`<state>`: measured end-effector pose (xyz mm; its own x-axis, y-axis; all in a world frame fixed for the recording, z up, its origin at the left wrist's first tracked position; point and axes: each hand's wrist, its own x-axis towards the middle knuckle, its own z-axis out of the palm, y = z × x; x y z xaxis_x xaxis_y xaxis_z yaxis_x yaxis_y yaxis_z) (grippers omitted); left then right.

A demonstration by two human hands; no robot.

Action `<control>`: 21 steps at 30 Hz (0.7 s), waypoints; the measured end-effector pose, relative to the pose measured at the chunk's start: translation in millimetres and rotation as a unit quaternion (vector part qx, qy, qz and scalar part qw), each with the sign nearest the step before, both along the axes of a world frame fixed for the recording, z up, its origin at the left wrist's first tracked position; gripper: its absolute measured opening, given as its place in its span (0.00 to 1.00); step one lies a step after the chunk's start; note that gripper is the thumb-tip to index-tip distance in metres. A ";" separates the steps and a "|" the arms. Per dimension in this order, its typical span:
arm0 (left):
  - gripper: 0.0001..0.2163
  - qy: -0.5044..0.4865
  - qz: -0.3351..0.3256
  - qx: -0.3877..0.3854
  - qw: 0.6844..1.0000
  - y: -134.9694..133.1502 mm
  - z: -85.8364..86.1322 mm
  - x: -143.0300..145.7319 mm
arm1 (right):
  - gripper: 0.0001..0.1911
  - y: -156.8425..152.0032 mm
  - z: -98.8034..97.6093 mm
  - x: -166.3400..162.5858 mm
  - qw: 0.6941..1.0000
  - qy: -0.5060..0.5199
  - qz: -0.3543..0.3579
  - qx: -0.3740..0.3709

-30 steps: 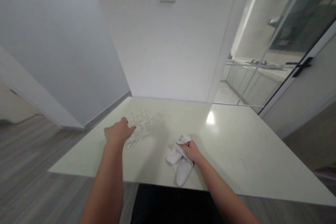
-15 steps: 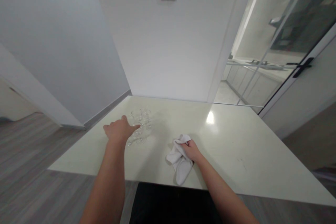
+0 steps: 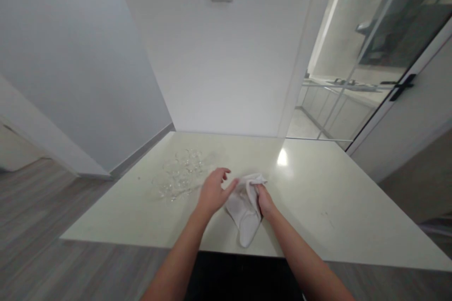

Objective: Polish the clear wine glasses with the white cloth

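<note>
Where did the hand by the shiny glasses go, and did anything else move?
The left hand left the clear glasses and swung right, across to the white cloth; its fingers now reach the cloth's edge. It holds nothing. The right hand still grips the cloth in about the same spot. The glasses stand in their cluster on the pale table, as before.

Soft white cloth (image 3: 244, 207), clear glasses (image 3: 178, 176), glossy smooth pale table (image 3: 318, 197).
</note>
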<state>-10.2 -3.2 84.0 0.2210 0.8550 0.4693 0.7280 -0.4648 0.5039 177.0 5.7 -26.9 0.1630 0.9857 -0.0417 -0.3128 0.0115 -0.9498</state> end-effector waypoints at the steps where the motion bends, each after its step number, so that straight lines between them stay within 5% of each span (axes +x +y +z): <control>1: 0.16 -0.021 -0.060 -0.024 0.998 -1.4 -17.2 15.2 | 0.23 0.1 0.3 0.0 1.000 0.030 0.003 -0.001; 4: 0.16 -0.088 -0.133 -0.067 0.985 -5.1 -60.6 44.6 | 0.23 -0.1 -1.6 1.4 0.998 0.061 0.006 -0.005; 7: 0.09 -0.155 -0.119 -0.069 0.978 -5.3 -80.7 48.6 | 0.24 -0.3 -5.6 2.9 0.999 0.035 0.015 -0.006; 14: 0.10 -0.299 -0.085 -0.101 0.945 -5.1 -83.5 39.1 | 0.29 -3.9 4.6 -0.9 0.995 0.012 0.093 0.034; 21: 0.11 -0.275 -0.153 -0.132 0.940 -10.6 -86.8 43.6 | 0.21 -8.8 8.6 2.0 0.983 -0.140 0.107 0.048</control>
